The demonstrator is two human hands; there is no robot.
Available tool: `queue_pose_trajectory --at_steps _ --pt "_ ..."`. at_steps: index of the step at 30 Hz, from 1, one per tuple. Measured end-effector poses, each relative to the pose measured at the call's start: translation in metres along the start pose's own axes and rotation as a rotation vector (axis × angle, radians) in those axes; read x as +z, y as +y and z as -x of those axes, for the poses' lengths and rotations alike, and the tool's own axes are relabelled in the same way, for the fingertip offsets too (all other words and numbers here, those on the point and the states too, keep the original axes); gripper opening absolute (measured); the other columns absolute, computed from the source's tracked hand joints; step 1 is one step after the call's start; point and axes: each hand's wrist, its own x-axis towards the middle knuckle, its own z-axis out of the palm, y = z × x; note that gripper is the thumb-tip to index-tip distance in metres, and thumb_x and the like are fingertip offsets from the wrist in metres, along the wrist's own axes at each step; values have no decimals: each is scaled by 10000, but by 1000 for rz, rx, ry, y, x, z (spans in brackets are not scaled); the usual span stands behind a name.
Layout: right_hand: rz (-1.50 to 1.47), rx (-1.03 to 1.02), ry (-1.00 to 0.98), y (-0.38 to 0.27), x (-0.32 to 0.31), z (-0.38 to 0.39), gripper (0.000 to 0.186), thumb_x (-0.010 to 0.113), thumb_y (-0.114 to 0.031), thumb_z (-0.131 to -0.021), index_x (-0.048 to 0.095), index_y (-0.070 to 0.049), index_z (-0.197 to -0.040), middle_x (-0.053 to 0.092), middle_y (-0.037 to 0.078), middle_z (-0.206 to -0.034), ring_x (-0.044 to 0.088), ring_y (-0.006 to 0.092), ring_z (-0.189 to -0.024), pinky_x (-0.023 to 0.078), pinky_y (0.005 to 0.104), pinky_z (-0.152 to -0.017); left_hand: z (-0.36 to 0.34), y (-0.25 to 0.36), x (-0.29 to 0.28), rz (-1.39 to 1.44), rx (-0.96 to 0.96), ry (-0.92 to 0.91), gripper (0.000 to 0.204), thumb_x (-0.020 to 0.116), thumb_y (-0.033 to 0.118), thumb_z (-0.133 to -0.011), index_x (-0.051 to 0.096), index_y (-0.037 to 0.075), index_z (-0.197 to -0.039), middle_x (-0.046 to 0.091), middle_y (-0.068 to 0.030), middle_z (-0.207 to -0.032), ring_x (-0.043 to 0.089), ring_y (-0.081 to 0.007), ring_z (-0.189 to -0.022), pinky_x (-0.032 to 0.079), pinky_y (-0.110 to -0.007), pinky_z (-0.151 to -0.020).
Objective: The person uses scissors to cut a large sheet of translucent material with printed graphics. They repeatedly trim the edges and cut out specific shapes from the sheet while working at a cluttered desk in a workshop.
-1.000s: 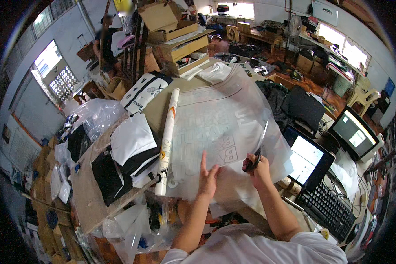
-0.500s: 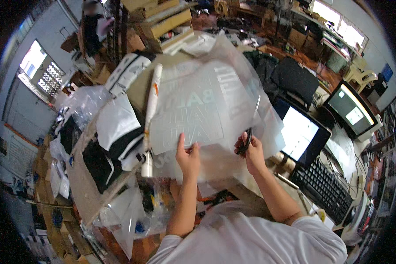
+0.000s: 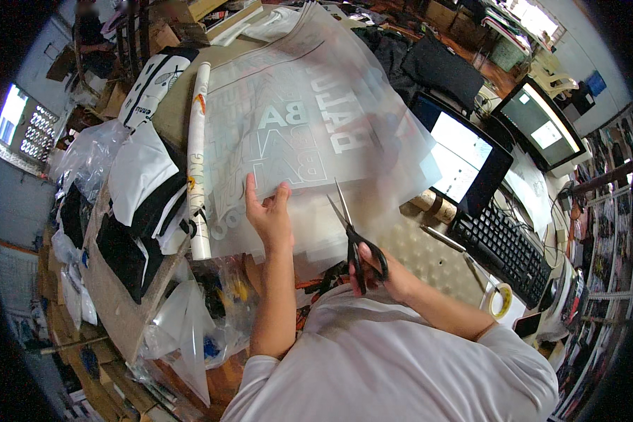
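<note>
- Worktop (image 3: 178, 95): spread across the middle of the frame.
- Translucent lettered sheets (image 3: 295, 133): layered on the worktop, upper centre of the frame.
- Black-and-white fabric pile (image 3: 146, 184): left of centre.
- Lit dark-framed screen (image 3: 461, 155): right of centre, just beside the sheets.
- Monitor (image 3: 543, 125): upper right.
- Black keyboard (image 3: 503, 243): below the screen, lower right.
- White roll (image 3: 197, 151): lengthwise between fabric and sheets.
- Black-handled scissors (image 3: 355, 243): just below centre, blades parted, pointing up and slightly left.
- Left hand (image 3: 271, 219): forefinger and thumb apart, over the lettered sheets' lower edge; cannot tell whether gripping.
- Right hand (image 3: 378, 271): clamped on the scissors' handles.
- Yellow tape roll (image 3: 500, 301): lower right, near the keyboard.
</note>
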Motion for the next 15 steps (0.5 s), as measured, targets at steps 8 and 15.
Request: queue_pose_trajectory --at_steps 8,15 --pt "-22 -179 192 3 8 -38 347 587 -362 -831 503 -27 -807 428 -6 -597 446 105 -487 366 262 -438 18 -8 -2 -157 69 -70 563 597 28 -789 349 40 -1294 544 -75 -1019 540 -91 -774 459 -218 -683" --pt "30 -193 245 4 19 -33 379 602 -394 -814 504 -46 -701 449 -5 -547 443 107 -451 374 265 -414 21 -22 24 7 8 -193 490 577 124 -828 384 11 -1264 513 -125 -1152 547 -127 -843 461 -242 -740"
